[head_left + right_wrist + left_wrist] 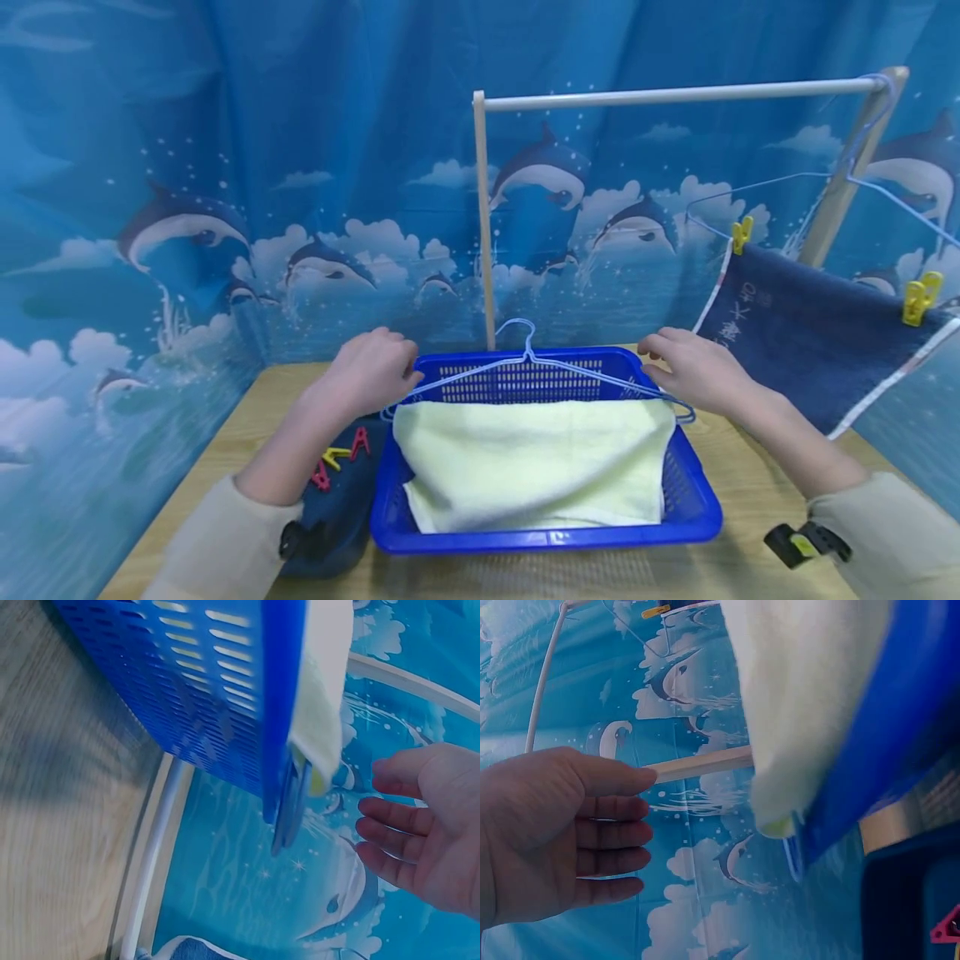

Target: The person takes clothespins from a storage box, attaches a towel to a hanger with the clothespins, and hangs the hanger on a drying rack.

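Observation:
A pale yellow towel [536, 467] hangs folded over the bottom bar of a blue wire hanger [529, 357], its hook pointing to the back. Both lie across a blue plastic basket [547, 540], with the hanger's ends jutting past the side rims. My left hand [375, 371] hovers by the hanger's left end, fingers fairly straight and holding nothing; the left wrist view shows a gap between the fingers [613, 834] and the towel. Near the right end, my right hand [697, 367] is likewise free, its fingers [391, 817] loosely bent and apart from the hanger.
Behind the basket stands a rack with a white rail [675, 94]. A dark blue cloth [802, 333] hangs from another hanger at right, held by yellow clothespins [921, 298]. Left of the basket, a dark container [330, 533] has red and yellow clothespins [336, 457]. A dolphin-print curtain [360, 150] backs the wooden table [292, 383].

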### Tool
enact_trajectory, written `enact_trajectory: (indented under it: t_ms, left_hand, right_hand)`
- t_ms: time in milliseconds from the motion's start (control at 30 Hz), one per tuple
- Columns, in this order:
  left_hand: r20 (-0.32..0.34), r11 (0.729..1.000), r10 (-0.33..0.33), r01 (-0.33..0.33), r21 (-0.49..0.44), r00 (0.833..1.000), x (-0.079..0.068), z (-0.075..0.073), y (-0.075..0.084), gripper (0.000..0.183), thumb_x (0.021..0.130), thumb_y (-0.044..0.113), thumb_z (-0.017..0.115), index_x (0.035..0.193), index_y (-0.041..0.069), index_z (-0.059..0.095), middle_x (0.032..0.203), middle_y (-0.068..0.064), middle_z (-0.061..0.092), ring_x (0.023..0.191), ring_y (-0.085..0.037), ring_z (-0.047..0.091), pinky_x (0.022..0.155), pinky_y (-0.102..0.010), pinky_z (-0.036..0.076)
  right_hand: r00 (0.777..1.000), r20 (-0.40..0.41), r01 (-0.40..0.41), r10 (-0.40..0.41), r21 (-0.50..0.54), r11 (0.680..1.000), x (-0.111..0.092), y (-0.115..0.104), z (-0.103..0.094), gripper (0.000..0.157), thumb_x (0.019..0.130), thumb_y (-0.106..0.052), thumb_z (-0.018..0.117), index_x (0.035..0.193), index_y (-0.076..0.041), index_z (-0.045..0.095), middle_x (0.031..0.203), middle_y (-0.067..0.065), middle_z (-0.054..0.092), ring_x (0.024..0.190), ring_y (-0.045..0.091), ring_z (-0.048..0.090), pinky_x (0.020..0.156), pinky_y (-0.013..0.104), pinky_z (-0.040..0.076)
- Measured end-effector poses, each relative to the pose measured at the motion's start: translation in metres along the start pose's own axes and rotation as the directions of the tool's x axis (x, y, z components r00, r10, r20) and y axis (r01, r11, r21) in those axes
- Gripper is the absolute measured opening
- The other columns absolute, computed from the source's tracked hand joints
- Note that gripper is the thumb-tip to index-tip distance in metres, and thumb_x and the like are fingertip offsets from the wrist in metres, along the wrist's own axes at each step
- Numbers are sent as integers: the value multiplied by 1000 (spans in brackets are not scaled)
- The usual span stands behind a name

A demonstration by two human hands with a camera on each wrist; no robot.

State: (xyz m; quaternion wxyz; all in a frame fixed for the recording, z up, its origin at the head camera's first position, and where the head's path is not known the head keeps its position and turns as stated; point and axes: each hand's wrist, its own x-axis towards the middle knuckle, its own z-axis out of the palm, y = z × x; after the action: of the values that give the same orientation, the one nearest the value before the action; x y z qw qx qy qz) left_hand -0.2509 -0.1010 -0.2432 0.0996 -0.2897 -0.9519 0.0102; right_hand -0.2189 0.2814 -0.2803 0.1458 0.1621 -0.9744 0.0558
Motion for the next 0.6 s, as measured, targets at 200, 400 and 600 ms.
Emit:
enact_trajectory:
  t_ms: [200, 400, 600]
  left_hand:
    - [68, 998, 31, -27, -48, 997, -23, 11, -5, 31, 84, 19, 68, 61, 13, 48, 56, 3, 39, 52, -13, 36, 48, -25, 30]
    - [83, 997, 53, -48, -58, 995, -43, 26, -5, 20, 83, 7, 62, 66, 13, 54, 61, 4, 43, 55, -13, 39, 51, -27, 33]
    - [104, 994, 54, -44, -97, 993, -55, 37, -1, 13, 80, 6, 66, 72, 12, 59, 67, 5, 47, 60, -13, 40, 55, -29, 37]
  right_hand:
    - [998, 70, 10, -10, 11, 1000, 6, -5, 8, 20, 86, -13, 65, 104, -5, 64, 92, 6, 63, 86, 26, 58, 65, 41, 49]
    - [991, 119, 52, -54, 13, 999, 9, -7, 11, 21, 85, -10, 65, 106, -5, 64, 100, 10, 63, 88, 28, 60, 64, 40, 49]
    - [981, 167, 97, -97, 6, 995, 12, -5, 12, 14, 85, -8, 64, 98, -7, 67, 90, 5, 62, 76, 18, 60, 61, 35, 49]
